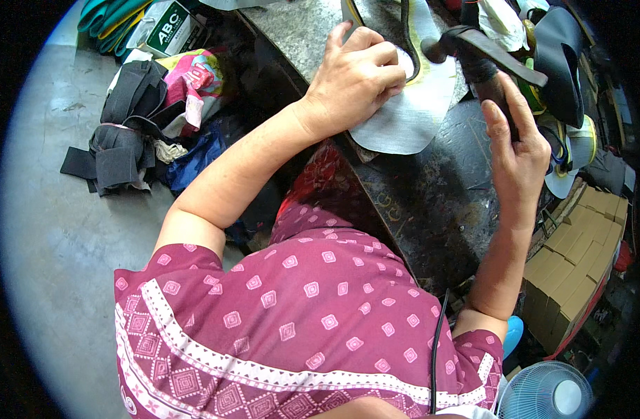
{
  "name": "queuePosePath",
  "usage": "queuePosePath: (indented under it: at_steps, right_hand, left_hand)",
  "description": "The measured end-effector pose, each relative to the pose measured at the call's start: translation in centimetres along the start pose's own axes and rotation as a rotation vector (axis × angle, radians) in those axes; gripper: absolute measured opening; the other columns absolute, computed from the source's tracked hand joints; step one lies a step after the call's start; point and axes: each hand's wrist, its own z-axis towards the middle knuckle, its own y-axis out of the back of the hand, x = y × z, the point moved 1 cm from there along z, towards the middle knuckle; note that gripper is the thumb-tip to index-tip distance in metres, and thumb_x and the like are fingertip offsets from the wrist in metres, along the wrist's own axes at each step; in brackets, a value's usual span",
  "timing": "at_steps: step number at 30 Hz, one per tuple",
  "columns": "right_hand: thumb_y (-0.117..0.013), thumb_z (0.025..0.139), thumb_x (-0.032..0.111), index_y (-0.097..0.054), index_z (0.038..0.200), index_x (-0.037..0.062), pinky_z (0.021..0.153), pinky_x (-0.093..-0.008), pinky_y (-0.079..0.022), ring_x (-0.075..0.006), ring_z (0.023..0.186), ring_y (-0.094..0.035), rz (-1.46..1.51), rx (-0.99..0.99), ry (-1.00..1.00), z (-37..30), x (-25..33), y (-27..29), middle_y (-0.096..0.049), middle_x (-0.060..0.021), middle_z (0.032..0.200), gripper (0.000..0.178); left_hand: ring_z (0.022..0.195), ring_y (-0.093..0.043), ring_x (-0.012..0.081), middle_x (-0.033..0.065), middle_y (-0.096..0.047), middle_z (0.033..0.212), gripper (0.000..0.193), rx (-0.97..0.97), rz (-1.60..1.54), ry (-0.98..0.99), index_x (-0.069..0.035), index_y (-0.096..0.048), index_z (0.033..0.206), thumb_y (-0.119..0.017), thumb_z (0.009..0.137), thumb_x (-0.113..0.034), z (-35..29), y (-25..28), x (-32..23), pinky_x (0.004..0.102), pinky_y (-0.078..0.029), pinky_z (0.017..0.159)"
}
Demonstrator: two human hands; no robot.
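My left hand [358,80] is closed, fingers curled down against a pale grey, round-ended flat piece [407,129] of fabric-like material. A black cord-like edging [406,28] curves over this piece beside my fingertips, and a yellowish band runs along it. My fingertips are partly hidden, so the exact grip is unclear. In my right hand [515,160] is a hammer [505,54], held by its handle, with black wrapping near the metal head. The hammer head is raised over the right side of the grey piece, apart from my left hand.
The grey piece lies on a stone-like slab [292,28] on a dark worktable [432,202]. Black and colourful cloth scraps [128,126] lie at left, near a white-and-green package [168,29]. Cardboard boxes [575,244] and a blue fan [547,391] stand at right.
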Motion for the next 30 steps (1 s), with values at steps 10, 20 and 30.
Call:
queuePosePath:
  at_steps: [10,20,30]
  right_hand:
    - [-0.068,0.095,0.042,-0.067,0.131,0.0244,0.07,-0.041,-0.056,-0.0344,0.081,-0.073,-0.303,0.184,-0.02,-1.7,-1.7,-2.2,-0.074,-0.0148,0.091,0.041]
    - [-0.075,0.093,0.024,-0.071,0.126,0.0091,0.085,-0.0329,-0.057,-0.0212,0.098,-0.075,0.011,-0.025,0.012,0.5,0.1,-0.2,-0.076,-0.0121,0.11,0.037]
    - [-0.073,0.093,0.032,-0.07,0.129,0.0176,0.079,-0.033,-0.057,-0.0235,0.087,-0.075,-0.104,0.066,0.115,0.0,-0.2,-0.7,-0.076,-0.012,0.104,0.039]
  left_hand:
    - [0.124,-0.055,0.0224,-0.0023,-0.066,0.106,0.021,0.06,-0.017,0.054,-0.019,-0.072,0.096,-0.08,0.081,-0.032,-1.0,1.5,1.1,0.0607,-0.028,0.113]
    - [0.12,-0.055,0.0221,-0.0039,-0.062,0.101,0.018,0.021,-0.065,-0.053,-0.02,-0.07,0.089,-0.08,0.08,-0.032,-1.1,0.9,1.7,0.0593,-0.03,0.111]
    - [0.12,-0.055,0.0232,-0.0039,-0.062,0.101,0.017,-0.006,-0.066,-0.047,-0.02,-0.069,0.088,-0.079,0.081,-0.031,-1.2,0.8,1.5,0.0592,-0.03,0.11]
